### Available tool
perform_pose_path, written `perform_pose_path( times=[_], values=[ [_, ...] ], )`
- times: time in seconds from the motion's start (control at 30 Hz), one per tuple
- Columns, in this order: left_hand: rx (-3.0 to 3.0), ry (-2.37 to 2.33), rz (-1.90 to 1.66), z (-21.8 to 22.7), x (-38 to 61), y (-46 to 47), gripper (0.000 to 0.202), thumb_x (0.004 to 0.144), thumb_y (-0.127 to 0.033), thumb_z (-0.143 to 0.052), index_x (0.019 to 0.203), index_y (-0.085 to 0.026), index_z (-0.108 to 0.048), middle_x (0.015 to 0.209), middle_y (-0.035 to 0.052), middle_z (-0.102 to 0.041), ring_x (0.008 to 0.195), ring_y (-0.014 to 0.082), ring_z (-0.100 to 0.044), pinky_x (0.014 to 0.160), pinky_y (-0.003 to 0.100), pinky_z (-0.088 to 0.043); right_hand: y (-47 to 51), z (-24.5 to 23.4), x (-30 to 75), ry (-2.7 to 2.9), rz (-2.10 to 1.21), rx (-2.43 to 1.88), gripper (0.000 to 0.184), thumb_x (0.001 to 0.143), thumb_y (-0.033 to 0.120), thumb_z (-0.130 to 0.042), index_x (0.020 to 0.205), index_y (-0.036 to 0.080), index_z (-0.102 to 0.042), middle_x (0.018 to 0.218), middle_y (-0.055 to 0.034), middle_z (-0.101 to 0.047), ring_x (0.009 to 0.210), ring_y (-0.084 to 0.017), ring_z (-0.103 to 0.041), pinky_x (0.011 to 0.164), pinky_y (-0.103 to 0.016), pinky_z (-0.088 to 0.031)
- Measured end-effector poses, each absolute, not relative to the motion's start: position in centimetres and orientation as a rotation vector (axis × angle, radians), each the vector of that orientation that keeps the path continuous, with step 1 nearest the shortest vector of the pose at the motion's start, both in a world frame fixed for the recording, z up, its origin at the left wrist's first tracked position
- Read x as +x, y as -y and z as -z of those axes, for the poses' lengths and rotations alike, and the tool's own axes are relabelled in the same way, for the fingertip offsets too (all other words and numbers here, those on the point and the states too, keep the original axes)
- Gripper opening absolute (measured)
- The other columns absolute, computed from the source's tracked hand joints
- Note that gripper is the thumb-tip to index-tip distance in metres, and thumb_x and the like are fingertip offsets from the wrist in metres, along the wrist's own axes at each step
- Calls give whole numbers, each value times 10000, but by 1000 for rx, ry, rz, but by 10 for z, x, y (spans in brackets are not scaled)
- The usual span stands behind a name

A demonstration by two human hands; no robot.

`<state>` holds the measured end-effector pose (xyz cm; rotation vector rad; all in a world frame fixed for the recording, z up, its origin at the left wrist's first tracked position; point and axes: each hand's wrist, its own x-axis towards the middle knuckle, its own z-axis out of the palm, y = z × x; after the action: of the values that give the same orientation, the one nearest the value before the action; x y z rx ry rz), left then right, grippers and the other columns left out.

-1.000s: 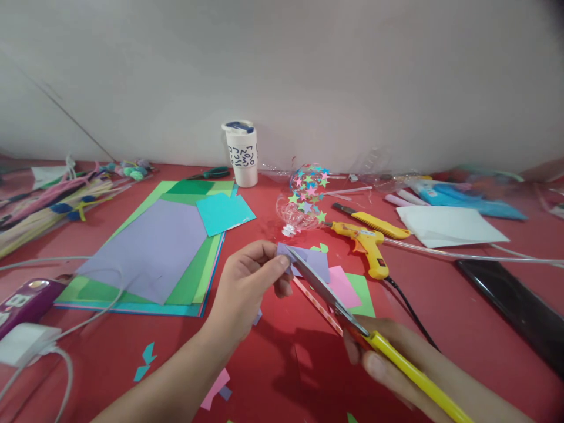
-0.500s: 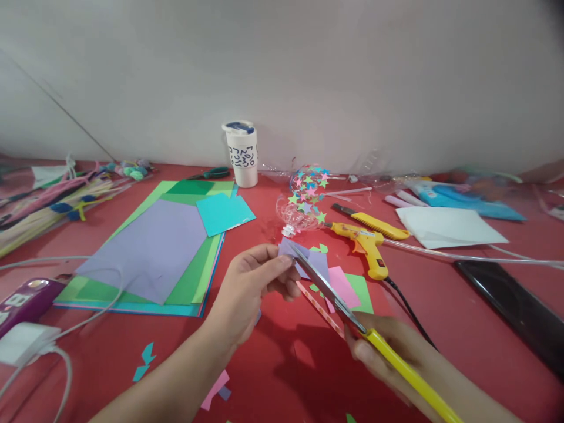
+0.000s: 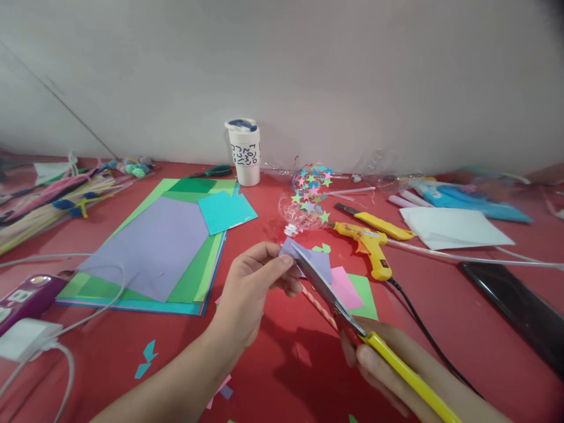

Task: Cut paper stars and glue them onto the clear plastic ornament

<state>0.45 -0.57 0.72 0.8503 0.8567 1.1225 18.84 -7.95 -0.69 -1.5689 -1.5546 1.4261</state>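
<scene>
Between the thumb and fingers of my left hand [image 3: 259, 279] is a small piece of purple paper [image 3: 289, 244]. My right hand [image 3: 379, 358] grips yellow-handled scissors [image 3: 328, 294], whose blades reach up and left to the held paper. Whether the blades are cutting into it I cannot tell. Under and beyond the blades lie a larger purple piece [image 3: 323, 267], a pink piece [image 3: 346, 288] and a green piece [image 3: 365, 296]. A clear ball covered with coloured paper stars [image 3: 312, 194] stands just past my left fingertips.
A yellow glue gun [image 3: 370, 247] and a yellow cutter knife [image 3: 383, 225] lie right of the ball. Coloured sheets [image 3: 154, 247] are stacked at left. A white tumbler [image 3: 247, 158] stands near the wall. A dark phone [image 3: 511, 311] lies far right, a purple power strip [image 3: 30, 296] far left.
The whole view has shifted slightly, with table items sitting a little further right. Both hands keep their holds, and the scissor blades look slightly more closed at the paper.
</scene>
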Motion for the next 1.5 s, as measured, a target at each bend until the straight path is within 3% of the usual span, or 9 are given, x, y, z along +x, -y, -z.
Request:
perform_pose_path(
  times=[0.17,0.33,0.5,0.7,1.03,1.23,1.5],
  values=[
    [851,-870,-1125,-8,5,6,134,733,-201,-646,618,-153,-598,588,-4,-643,475,87,-576,494,197,-448,78,5,190,1584,-1407,-1539,569,701,782,-470,563,242,-354,554,17,-379,525,-169,-423,512,-294,-454],
    [848,-871,-1129,-8,5,4,131,724,-194,-649,610,-156,-599,577,-9,-644,466,86,-575,490,199,-450,77,5,191,1589,-1482,-1598,605,711,822,-402,592,238,-300,493,60,-300,430,-102,-290,355,-227,-240],
    [844,-845,-1131,-8,4,4,132,741,-174,-632,615,-151,-602,574,-11,-644,464,78,-577,480,183,-445,79,9,191,1513,-1607,-1589,611,696,834,-405,613,239,-290,464,97,-208,403,-71,-160,362,-235,-124],
    [841,-828,-1131,-8,4,6,146,760,-150,-614,614,-149,-604,573,-16,-642,467,72,-581,479,171,-449,78,11,190,1500,-1604,-1574,617,692,823,-436,611,241,-248,477,97,-215,411,-68,-171,378,-237,-121],
    [838,-819,-1128,-7,4,4,135,754,-169,-633,625,-143,-604,577,-13,-651,467,76,-591,482,169,-462,79,10,193,1562,-1509,-1604,597,708,819,-417,608,233,-362,484,87,-239,421,-85,-198,371,-226,-152],
    [836,-811,-1127,-6,4,4,140,762,-161,-625,625,-145,-600,578,-13,-658,474,77,-600,488,167,-470,77,9,195,1595,-1500,-1608,595,728,805,-415,618,222,-367,504,78,-269,451,-90,-255,406,-223,-213],
    [984,-910,-1172,-10,-2,-2,88,742,-165,-629,656,-146,-619,555,-11,-645,485,84,-590,505,183,-480,76,2,193,1637,-1485,-1566,589,743,786,-426,599,217,-375,515,68,-319,455,-88,-263,419,-228,-204]
  ],
)
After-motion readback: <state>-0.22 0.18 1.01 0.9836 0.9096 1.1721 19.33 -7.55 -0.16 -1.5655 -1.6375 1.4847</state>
